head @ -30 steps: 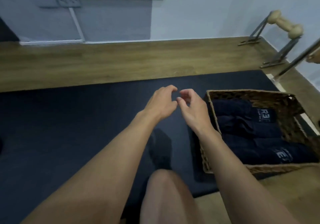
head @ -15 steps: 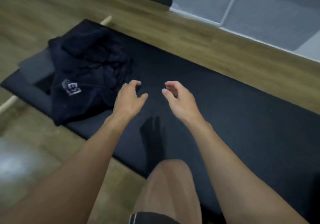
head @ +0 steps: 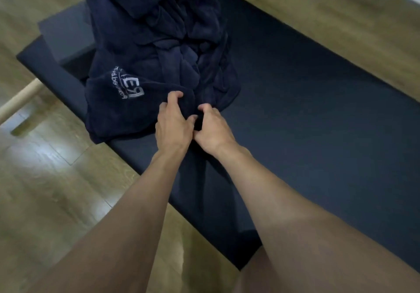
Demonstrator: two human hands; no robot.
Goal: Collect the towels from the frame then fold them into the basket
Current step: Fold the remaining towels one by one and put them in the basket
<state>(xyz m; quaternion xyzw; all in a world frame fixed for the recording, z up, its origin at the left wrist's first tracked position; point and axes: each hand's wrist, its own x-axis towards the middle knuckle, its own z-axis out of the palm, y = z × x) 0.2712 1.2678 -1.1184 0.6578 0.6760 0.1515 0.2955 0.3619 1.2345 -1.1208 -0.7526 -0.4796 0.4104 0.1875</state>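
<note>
Towels point(head: 147, 49) lie heaped, edge gripped by left fingers point(head: 173, 96) and right fingers point(head: 206, 109).

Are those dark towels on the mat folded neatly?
No, the towels lie in a crumpled, bunched heap on the black mat, with no tidy folds showing.

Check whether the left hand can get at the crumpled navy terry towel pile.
Probably yes: the left hand has fingers curled into the near edge of the navy towel pile; nothing lies between them.
</note>
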